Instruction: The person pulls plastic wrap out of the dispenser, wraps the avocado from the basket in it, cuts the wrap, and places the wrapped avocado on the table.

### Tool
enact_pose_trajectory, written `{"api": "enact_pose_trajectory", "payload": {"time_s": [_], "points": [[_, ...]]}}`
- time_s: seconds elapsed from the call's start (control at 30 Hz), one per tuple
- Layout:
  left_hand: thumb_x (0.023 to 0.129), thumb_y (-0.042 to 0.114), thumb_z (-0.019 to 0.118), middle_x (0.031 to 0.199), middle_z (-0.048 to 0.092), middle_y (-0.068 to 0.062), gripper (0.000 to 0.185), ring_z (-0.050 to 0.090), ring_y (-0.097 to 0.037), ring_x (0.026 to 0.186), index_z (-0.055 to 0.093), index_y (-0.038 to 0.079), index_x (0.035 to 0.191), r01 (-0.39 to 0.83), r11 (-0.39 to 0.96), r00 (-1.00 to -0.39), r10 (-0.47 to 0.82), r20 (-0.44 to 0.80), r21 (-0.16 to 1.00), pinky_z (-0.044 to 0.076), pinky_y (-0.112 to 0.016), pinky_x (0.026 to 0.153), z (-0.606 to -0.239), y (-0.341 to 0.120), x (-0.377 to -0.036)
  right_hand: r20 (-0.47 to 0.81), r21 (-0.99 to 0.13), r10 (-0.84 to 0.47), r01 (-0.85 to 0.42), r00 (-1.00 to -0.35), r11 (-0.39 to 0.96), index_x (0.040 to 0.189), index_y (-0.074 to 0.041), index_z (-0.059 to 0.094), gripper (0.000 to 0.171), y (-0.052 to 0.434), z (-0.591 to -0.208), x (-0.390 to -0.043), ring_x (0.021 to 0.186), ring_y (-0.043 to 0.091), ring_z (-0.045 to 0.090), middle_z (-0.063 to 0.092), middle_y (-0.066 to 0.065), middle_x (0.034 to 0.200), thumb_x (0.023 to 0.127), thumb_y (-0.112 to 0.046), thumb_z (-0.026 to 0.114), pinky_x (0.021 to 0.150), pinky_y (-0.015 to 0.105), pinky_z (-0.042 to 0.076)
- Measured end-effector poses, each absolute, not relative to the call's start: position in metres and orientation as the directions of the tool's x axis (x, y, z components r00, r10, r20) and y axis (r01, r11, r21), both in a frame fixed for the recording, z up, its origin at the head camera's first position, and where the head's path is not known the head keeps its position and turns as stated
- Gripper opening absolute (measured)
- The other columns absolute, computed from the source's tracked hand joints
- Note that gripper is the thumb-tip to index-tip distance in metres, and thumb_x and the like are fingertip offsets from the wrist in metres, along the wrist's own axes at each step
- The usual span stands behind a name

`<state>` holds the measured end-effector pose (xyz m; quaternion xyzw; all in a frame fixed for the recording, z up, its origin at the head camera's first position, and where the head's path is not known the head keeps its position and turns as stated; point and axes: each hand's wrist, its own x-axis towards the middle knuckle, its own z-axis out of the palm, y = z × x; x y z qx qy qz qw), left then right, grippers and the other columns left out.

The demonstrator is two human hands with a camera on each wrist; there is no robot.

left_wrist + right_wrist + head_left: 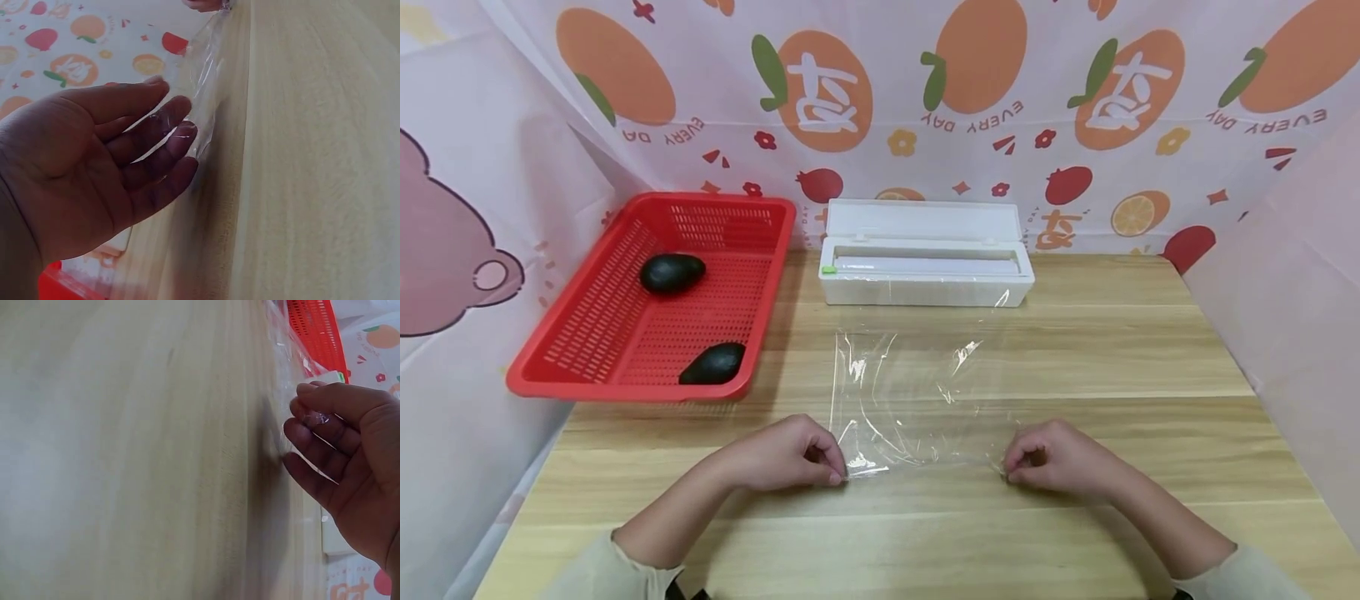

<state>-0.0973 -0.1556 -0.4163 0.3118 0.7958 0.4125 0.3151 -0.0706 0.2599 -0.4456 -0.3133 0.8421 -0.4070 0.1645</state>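
A clear sheet of cling film [917,400] stretches over the table from a white cling film dispenser [928,287], whose lid is raised. My left hand [793,454] pinches the near left corner of the film. At the near right corner, my right hand [1060,458] pinches it between thumb and fingers. In the left wrist view the left hand [106,150] has its other fingers loosely bent, with film against the fingertips. A crumpled bit of film shows by the fingertips of the right hand [350,450] in the right wrist view.
A red plastic basket [632,390] stands at the left, with one avocado [672,273] towards its back and another avocado [715,364] near its front. The wooden table [1150,358] ends at a fruit-printed cloth [880,167] behind and at the sides.
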Motion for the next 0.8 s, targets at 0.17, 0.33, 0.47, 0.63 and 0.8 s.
{"api": "enact_pose_trajectory", "payload": {"time_s": [0.17, 0.33, 0.47, 0.63, 0.8], "points": [[0.088, 0.020, 0.074, 0.079, 0.069, 0.011, 0.007, 0.061, -0.003, 0.073, 0.075, 0.013, 0.086, 0.282, 0.486, -0.589, 0.768, -0.251, 0.827, 0.054, -0.023, 0.067, -0.413, -0.157, -0.096, 0.000, -0.757, -0.671, -0.439, -0.741, 0.484, 0.083, -0.023, 0.074, 0.012, 0.263, -0.449, -0.067, 0.071, -0.004, 0.057, 0.068, -0.016, 0.081, 0.083, -0.011, 0.077, 0.063, 0.020, 0.052], [0.089, 0.020, 0.073, 0.079, 0.067, 0.012, 0.007, 0.060, -0.002, 0.072, 0.074, 0.014, 0.084, 0.312, 0.496, -0.594, 0.767, -0.241, 0.810, 0.053, -0.022, 0.067, -0.412, -0.159, -0.096, 0.028, -0.751, -0.681, -0.465, -0.732, 0.469, 0.083, -0.023, 0.074, 0.014, 0.271, -0.453, -0.065, 0.071, -0.005, 0.055, 0.066, -0.016, 0.080, 0.083, -0.009, 0.077, 0.063, 0.019, 0.052], [0.087, 0.017, 0.074, 0.081, 0.066, 0.013, 0.005, 0.059, -0.001, 0.074, 0.074, 0.019, 0.083, 0.339, 0.483, -0.583, 0.782, -0.223, 0.807, 0.052, -0.021, 0.067, -0.414, -0.159, -0.095, 0.058, -0.763, -0.697, -0.482, -0.715, 0.431, 0.084, -0.023, 0.074, 0.015, 0.273, -0.453, -0.063, 0.071, -0.005, 0.055, 0.065, -0.015, 0.080, 0.083, -0.008, 0.076, 0.062, 0.019, 0.052], [0.092, 0.023, 0.069, 0.085, 0.066, 0.015, 0.007, 0.058, 0.001, 0.078, 0.076, 0.022, 0.089, 0.400, 0.466, -0.579, 0.796, -0.177, 0.789, 0.052, -0.022, 0.071, -0.414, -0.155, -0.092, 0.145, -0.736, -0.725, -0.562, -0.674, 0.376, 0.087, -0.023, 0.073, 0.015, 0.267, -0.453, -0.059, 0.075, -0.002, 0.056, 0.065, -0.012, 0.089, 0.086, -0.008, 0.074, 0.063, 0.018, 0.051], [0.099, 0.027, 0.060, 0.082, 0.069, 0.009, 0.017, 0.061, -0.003, 0.074, 0.074, 0.019, 0.103, 0.347, 0.513, -0.648, 0.737, -0.195, 0.785, 0.052, -0.023, 0.070, -0.411, -0.153, -0.092, 0.256, -0.590, -0.660, -0.655, -0.706, 0.472, 0.103, -0.017, 0.075, 0.019, 0.260, -0.453, -0.056, 0.083, 0.002, 0.065, 0.072, -0.010, 0.097, 0.087, -0.007, 0.071, 0.073, 0.022, 0.055]]}}
